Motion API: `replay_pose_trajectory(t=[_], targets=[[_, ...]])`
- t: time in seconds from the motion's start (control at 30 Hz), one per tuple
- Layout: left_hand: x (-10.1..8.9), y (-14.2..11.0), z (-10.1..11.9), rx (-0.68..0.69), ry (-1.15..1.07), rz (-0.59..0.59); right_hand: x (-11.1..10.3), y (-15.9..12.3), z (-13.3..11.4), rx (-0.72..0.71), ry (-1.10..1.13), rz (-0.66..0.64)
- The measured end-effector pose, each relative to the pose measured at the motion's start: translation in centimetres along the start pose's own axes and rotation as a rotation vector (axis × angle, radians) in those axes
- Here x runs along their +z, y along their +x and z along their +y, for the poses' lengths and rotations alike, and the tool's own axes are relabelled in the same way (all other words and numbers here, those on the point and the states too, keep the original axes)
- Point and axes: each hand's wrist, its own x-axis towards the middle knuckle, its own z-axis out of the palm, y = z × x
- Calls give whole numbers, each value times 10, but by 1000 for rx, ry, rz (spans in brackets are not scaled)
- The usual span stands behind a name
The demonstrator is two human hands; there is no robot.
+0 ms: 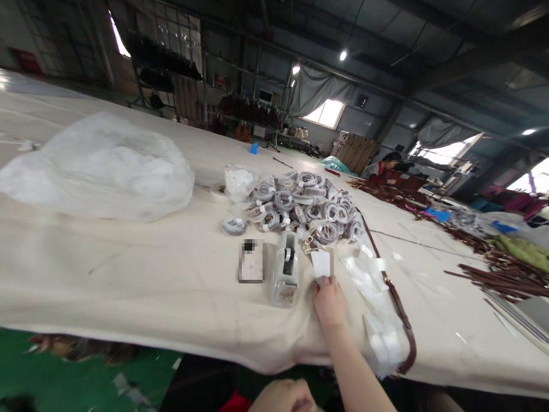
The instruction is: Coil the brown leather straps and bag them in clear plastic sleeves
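Note:
My right hand (330,300) reaches onto the cream-covered table, its fingers closed on the near end of a white paper card (321,264). Low in the view, in front of the table edge, is my left hand (283,396), with its fingers curled. Whatever it may hold is hidden. Left of the card stands a tape dispenser (286,274), and a phone (251,261) lies beside that. Just beyond the card is a pile of coiled straps (309,203) in wrapping, with gold-coloured metal clips. Clear plastic bags (373,286) lie right of my right hand.
A brown leather strap (398,303) with a buckle runs along the bags to the table's front edge. One wrapped coil (234,226) lies apart. A big translucent plastic bag (111,166) sits at left. Brown straps (506,274) are heaped at right; a person (386,166) is behind.

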Motion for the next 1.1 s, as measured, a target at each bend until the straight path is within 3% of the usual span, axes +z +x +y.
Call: replay_pose_trajectory(t=[0.17,0.53,0.73,0.93,1.1], targets=[[-9,-6,15,61,25,23,-1,3,1,-39,-58,-38],[-19,-14,30,1,-22,55,-7,8,10,4,-58,-113],[-19,-16,29,11,-37,70,-12,11,12,35,20,-51],[-22,-18,31,-15,-60,90,-49,-3,56,179,197,141],[-24,-16,33,38,-133,26,-66,-54,95,256,433,40]])
